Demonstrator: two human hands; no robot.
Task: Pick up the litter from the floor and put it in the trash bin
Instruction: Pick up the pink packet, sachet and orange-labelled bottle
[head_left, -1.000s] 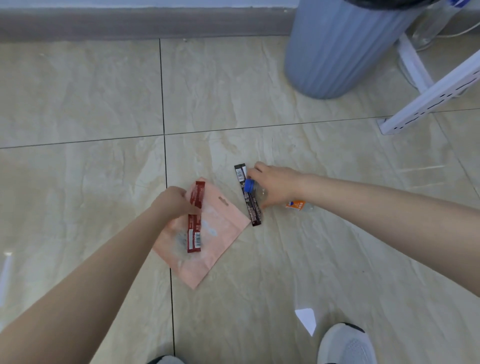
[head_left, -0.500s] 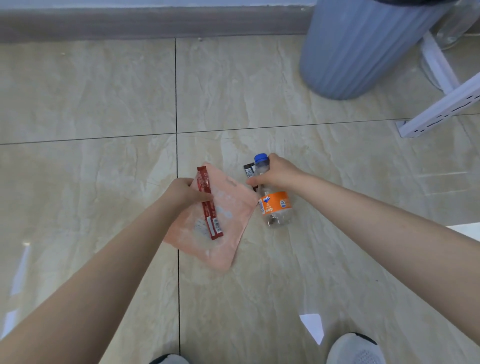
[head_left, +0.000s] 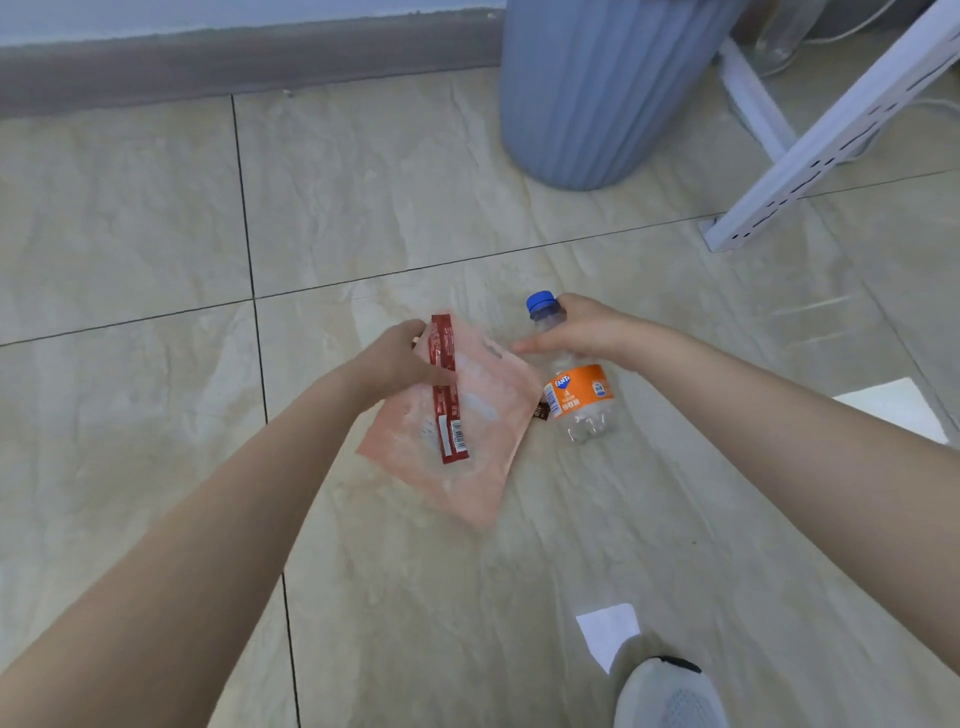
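Two hands, both loaded. Left hand (head_left: 392, 358) fingers pinched shut on the top ends of a red sachet (head_left: 448, 387) and a pink pouch (head_left: 467, 431) together; sachet lies flat against the pouch face, barcode end down, both hanging off the floor at a slight tilt. Right hand (head_left: 582, 332) fingers wrapped around the shoulder of a bottle (head_left: 579, 389), just under the blue cap (head_left: 540, 301); index finger sticks out toward the pouch. Bottle is clear, orange label, tilted cap-up and away from the camera, looks empty but hard to be sure. Small dark wrapper (head_left: 542, 410) end pokes out between pouch edge and bottle; can't tell which hand has it, if either. White paper scrap (head_left: 608, 631) on the tiled floor (head_left: 156, 208) near a white shoe (head_left: 670, 696), well apart from both hands. Bin (head_left: 597, 93), blue-grey and ribbed, stands against the baseboard beyond the right hand, well apart from it; rim is cut off by the frame, contents not visible. White metal frame leg (head_left: 810, 150) just right of the bin.
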